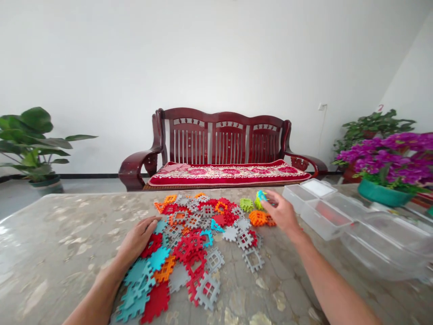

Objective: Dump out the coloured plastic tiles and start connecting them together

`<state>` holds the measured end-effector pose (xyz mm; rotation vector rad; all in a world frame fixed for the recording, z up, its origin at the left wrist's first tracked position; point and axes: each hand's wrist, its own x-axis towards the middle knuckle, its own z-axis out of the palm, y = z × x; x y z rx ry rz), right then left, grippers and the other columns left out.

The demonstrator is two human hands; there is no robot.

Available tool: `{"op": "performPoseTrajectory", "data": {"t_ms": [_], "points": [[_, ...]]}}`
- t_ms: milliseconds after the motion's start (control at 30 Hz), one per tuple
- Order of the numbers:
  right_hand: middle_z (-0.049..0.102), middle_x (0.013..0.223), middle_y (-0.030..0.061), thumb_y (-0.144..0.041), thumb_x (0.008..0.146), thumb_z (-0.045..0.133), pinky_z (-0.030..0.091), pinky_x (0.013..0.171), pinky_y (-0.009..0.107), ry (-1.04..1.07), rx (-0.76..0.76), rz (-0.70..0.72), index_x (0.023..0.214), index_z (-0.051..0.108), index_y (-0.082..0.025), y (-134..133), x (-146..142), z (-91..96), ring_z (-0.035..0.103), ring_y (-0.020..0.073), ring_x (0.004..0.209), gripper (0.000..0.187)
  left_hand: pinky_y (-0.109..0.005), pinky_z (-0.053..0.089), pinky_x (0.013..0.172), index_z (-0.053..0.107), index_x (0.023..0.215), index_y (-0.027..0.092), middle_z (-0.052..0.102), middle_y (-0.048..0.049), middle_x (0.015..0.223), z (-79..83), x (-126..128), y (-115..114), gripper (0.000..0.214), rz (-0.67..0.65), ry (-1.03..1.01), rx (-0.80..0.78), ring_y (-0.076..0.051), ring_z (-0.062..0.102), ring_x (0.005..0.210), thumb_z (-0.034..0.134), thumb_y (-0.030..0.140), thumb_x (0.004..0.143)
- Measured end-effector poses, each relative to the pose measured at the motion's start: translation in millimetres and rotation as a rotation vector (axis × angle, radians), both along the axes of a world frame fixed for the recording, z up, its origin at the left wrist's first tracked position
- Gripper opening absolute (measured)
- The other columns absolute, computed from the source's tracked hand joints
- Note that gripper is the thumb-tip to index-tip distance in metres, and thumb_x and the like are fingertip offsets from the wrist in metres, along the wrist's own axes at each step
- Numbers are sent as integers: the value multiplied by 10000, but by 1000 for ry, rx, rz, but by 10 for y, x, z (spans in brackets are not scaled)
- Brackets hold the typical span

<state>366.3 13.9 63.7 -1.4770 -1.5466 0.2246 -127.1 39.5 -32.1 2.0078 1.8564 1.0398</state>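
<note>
A heap of flat interlocking toy tiles (192,243) in red, grey, teal and orange lies spread on the marbled table (61,253). My left hand (138,239) rests flat on the left side of the heap, fingers stretched over red and teal tiles. My right hand (282,212) reaches toward the far right of the heap, its fingertips pinching a small blue-and-green tile cube (261,197). A green cube (246,204) and an orange cube (259,218) sit just left of that hand.
Clear plastic boxes (321,212) and a large clear tub (389,246) stand on the table's right side. A teal pot of purple flowers (392,171) is at the far right. Behind the table stand a wooden bench (223,149) and a leafy plant (30,144).
</note>
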Motion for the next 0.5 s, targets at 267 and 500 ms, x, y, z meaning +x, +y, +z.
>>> {"op": "performPoseTrajectory", "data": {"t_ms": [267,500], "points": [[724,1181,129,-412,800,618,503,958,373,-235,-244,-353,1222,648,-161,597,897,-296,676,275,1097,492,-406,434,1090,732,1093,217,717,-75,1222,-73,-53,49,568,-9,18,2,-275,639,1164,383,601,863],[733,1147,153,-397,780,645,512,924,374,-254,-291,-370,1179,677,-146,841,927,-378,685,297,1080,472,-415,421,1102,724,1114,225,714,-75,1223,-72,-52,34,569,-12,24,-6,-269,635,1168,383,607,866]]}}
